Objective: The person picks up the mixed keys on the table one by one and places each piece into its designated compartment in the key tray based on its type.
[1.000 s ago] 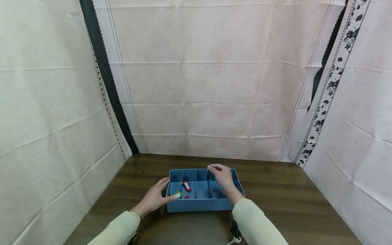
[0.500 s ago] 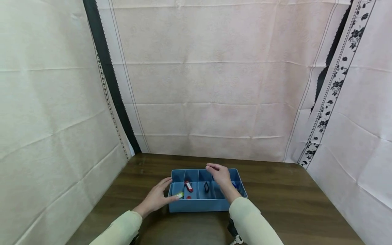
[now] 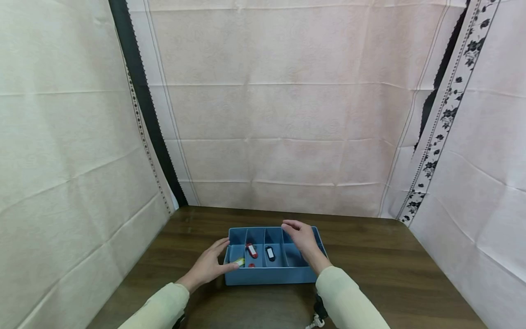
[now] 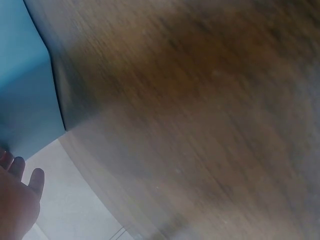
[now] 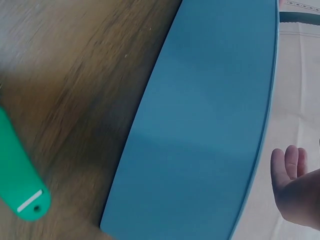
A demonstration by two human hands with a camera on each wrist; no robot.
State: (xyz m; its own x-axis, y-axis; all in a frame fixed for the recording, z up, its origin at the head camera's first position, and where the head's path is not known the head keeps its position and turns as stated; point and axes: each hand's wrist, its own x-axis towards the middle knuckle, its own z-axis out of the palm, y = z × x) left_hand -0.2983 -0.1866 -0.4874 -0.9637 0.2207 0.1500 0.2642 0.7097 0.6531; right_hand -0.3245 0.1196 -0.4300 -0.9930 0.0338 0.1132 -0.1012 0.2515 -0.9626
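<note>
A blue divided box (image 3: 267,276) stands on the wooden table, red-and-white key tag (image 3: 251,250) and black-and-white key tag (image 3: 270,253) lying in separate compartments. At its left end my left hand (image 3: 205,267) is spread, thumb by the front rim and fingers along the side. A yellow tag (image 3: 239,262) shows beside that thumb, partly hidden. My right hand (image 3: 302,242) hovers over the box's right part, fingers loosely bent with nothing seen between them. The right wrist view shows this hand (image 5: 297,195) beyond the box wall (image 5: 195,115).
A small red piece (image 3: 251,265) sits near the front wall inside the box. In the right wrist view, a green strip (image 5: 20,175) with a hole in its rounded end is close to the camera. Pale cloth (image 3: 263,114) hangs behind and at both sides of the table (image 3: 370,256).
My right hand has let go of the black tag, which dropped into a middle compartment and now lies with its white face up. That hand has shifted slightly right; the left stays put.
</note>
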